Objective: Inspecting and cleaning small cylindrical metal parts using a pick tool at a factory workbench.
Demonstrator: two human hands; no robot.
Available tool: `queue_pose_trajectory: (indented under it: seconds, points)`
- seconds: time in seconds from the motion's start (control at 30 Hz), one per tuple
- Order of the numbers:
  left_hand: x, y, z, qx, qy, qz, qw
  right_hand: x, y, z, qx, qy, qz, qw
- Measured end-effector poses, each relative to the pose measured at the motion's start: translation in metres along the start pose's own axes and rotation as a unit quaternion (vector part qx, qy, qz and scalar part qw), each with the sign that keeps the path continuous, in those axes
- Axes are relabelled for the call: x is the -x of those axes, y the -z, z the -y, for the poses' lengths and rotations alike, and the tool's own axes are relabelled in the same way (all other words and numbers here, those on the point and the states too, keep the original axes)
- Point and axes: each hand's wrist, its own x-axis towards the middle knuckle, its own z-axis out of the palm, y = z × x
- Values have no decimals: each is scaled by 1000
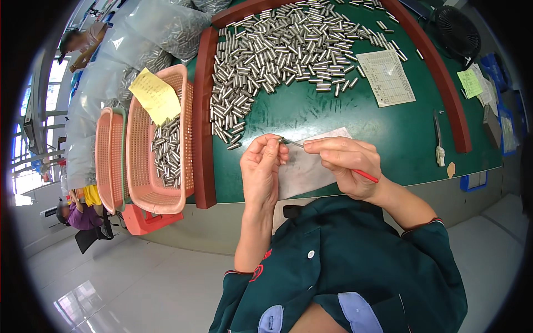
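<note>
A: Single view, head-worn fisheye, looking steeply down over the wearer's chest onto the green worktable [311, 119].

B: Range?

A: Close; hands near centre, table running toward 12 o'clock, floor from 6 to 8. Rim is dark, probably lens vignetting. No second view.
</note>
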Motion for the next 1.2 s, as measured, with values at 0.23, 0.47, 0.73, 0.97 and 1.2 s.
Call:
queue_pose_trajectory:
  seconds: [0.23, 0.47, 0.73, 0.97, 1.2]
  points:
    - [0, -2, -2, 1, -3, -11, 1000, -1, 1, 2, 44, 58, -15, 997]
    - [-1, -3, -4, -9, 1, -12, 1000, -3, -3, 6, 84, 57, 47, 994]
    - [-1, -8, -6, -36, 12, -56, 998, -2, -8, 5, 94, 67, 33, 993]
    - [-3, -7, -3, -29, 12, -58, 998, -3, -8, 6, 100, 58, 22, 993]
    - [-4, -6, 0, -36, -2, -52, 998, -3, -8, 4, 91, 59, 18, 994]
